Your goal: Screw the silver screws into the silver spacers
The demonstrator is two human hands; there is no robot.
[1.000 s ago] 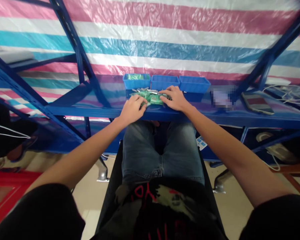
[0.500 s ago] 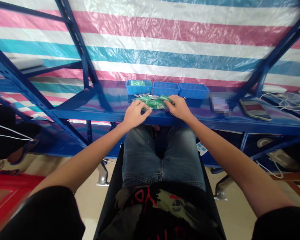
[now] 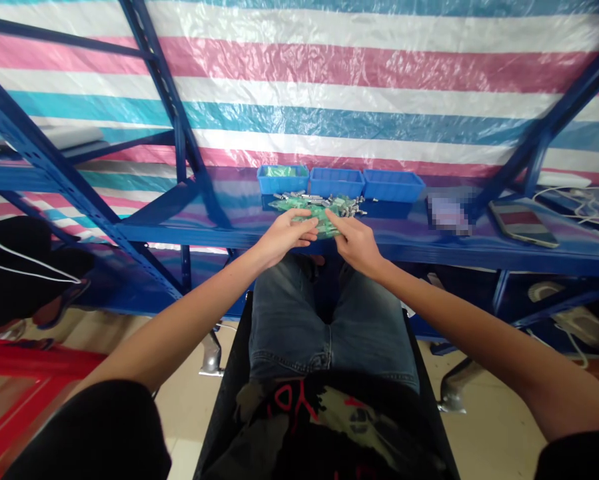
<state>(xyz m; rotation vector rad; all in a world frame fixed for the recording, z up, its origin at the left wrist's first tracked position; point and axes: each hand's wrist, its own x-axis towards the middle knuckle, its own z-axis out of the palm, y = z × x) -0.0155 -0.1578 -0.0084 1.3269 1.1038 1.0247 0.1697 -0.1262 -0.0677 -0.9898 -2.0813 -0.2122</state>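
Note:
A pile of small green boards (image 3: 324,208) with several grey metal parts (image 3: 346,205) lies on the blue shelf (image 3: 404,233) in front of me. My left hand (image 3: 284,235) and my right hand (image 3: 355,241) meet at the near edge of the pile. Both pinch the same green board (image 3: 325,225) between thumb and fingers, a little above the shelf edge.
Three blue bins (image 3: 339,181) stand in a row behind the pile, the left one (image 3: 282,177) holding green pieces. A phone (image 3: 523,223) and white cables (image 3: 579,200) lie to the right. Blue rack struts (image 3: 179,127) rise left and right. My knees sit under the shelf.
Both hands have drawn back from on top of the pile toward me and come together, now pinching one green board at the shelf's near edge. The camera has tilted down slightly.

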